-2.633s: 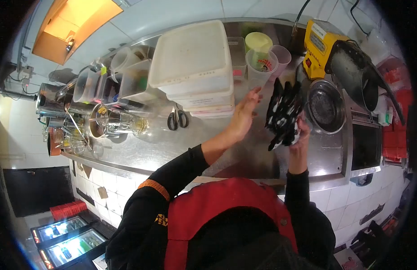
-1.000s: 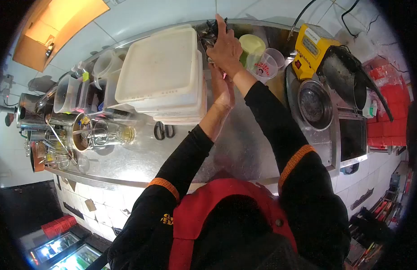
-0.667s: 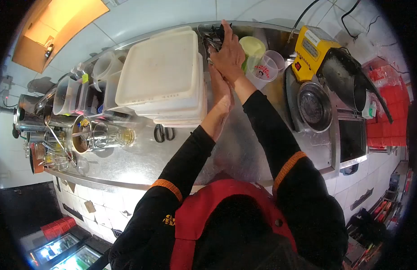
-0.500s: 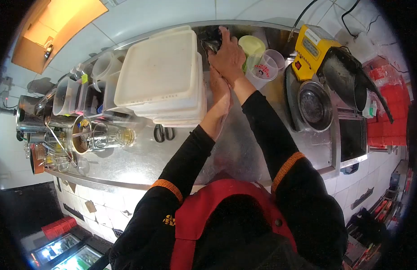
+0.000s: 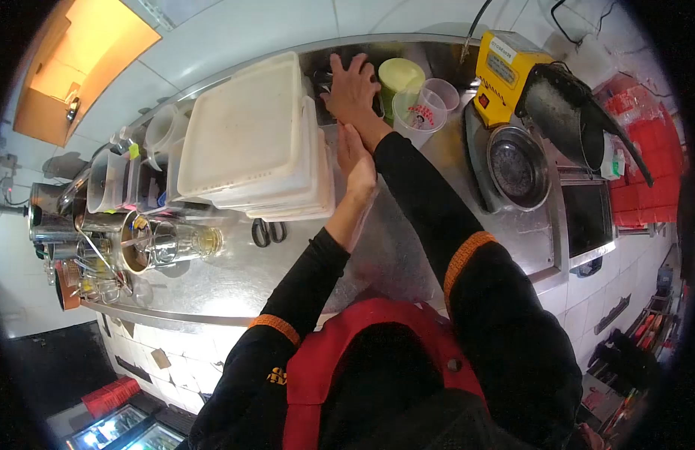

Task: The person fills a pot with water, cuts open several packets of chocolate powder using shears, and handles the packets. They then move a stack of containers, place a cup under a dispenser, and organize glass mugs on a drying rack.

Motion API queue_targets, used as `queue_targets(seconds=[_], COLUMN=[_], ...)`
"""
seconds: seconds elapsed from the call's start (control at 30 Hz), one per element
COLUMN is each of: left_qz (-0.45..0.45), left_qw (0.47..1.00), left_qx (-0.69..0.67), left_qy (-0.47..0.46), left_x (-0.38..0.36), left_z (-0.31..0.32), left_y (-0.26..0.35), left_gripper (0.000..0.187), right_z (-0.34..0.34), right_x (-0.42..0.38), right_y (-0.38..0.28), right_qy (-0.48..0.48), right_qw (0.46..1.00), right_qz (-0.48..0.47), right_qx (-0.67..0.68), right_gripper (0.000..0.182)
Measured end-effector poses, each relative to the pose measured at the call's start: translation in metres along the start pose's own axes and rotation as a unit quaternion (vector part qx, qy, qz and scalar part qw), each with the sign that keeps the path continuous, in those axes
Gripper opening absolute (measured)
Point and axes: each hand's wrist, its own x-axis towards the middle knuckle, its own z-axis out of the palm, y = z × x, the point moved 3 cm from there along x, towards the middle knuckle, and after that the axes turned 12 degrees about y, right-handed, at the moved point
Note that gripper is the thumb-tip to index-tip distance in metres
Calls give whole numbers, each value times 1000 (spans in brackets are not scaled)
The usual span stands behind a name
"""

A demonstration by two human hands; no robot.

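Right of the square white plastic tubs (image 5: pixel 242 135), the splayed right hand (image 5: pixel 353 91) and open left hand (image 5: pixel 358 163), gripping nothing visible, seemingly needed steadiness.

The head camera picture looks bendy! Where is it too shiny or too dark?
Head view: the counter's long edges bow, like through a wide lens; white glare sits on its left front part; the upper-left opening glows orange; the corners go black; around the right hand, dark details get lost.

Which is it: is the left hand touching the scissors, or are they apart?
Apart: the head view shows bare steel worktop and the container stack between the left hand and the scissors.
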Motion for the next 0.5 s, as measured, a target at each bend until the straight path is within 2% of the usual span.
queue_targets(seconds=[0.03, 0.1, 0.2, 0.27, 0.33, 0.4, 0.47, 0.5], left_qz=[42, 25, -28, -46, -3, -15, -28, -1], left_qw=[999, 999, 994, 990, 998, 998, 998, 994], left_qx=[8, -17, -98, -125, 63, 60, 59, 104], left_qy=[-22, -23, -29, -34, -21, -10, 1, -17], left_x=[1, 0, -12, -19, -21, -19, -18, -22], left_z=[-2, -3, -1, -2, -6, -9, -14, -16], left_y=[-1, -4, 0, 8, 23, 17, 8, 8], left_gripper=[48, 48, 48, 49, 57, 53, 49, 55], right_z=[3, 17, 22, 24, 35, 40, 46, 45], right_x=[2, 4, 13, 9, 5, -1, 1, 3], right_y=[2, 3, 1, -5, -5, -7, -8, -9], right_qy=[1, -193, -216, -193, -165, -84, -62, -41], right_qw=[1000, 980, 974, 979, 981, 986, 987, 987], right_qz=[0, 14, 68, 42, 17, -53, -57, -64], right_qx=[1, 44, 3, -49, -100, -132, -134, -139], right_gripper=[74, 64, 56, 52, 49, 40, 37, 36])
